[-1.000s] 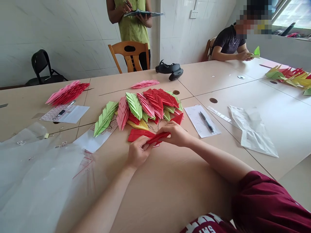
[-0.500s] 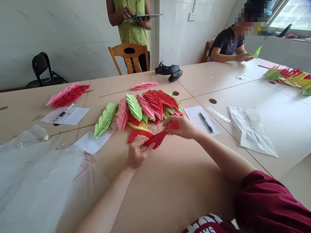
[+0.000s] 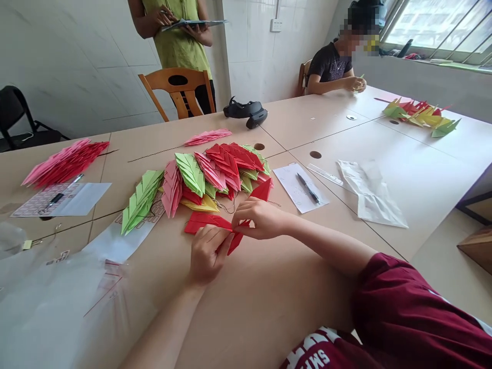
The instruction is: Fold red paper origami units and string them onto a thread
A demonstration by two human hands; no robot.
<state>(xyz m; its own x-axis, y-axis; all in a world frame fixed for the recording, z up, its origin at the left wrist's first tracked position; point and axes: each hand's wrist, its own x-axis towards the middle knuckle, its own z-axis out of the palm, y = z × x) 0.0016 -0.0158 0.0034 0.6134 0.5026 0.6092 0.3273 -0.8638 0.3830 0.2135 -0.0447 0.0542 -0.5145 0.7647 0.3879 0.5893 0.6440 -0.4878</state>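
Note:
My left hand (image 3: 208,252) is closed on a folded red paper piece (image 3: 235,243), thumb and fingers pinching its edge. From the right, my right hand (image 3: 257,218) pinches the same red paper, its fingertips close to those of the left. A red flap (image 3: 261,190) sticks up behind the right hand. Another red folded strip (image 3: 205,221) lies just beyond my left fingers. Past both hands lies a heap of pleated paper pieces: a green one (image 3: 142,199), a pink one (image 3: 171,188), a red one (image 3: 223,161) and a yellow one (image 3: 203,203). A thin dark thread shows by the yellow piece.
A paper sheet (image 3: 286,184) with a pen (image 3: 308,188), a clear ruler (image 3: 325,174) and a white plastic bag (image 3: 374,197) lie right. Clear plastic bags (image 3: 49,312) cover the near left. A black headset (image 3: 246,111) sits farther back. Two people are across the table.
My view has swung right, so the scene shifts left. My right hand has moved in toward my left and now covers more of the red paper.

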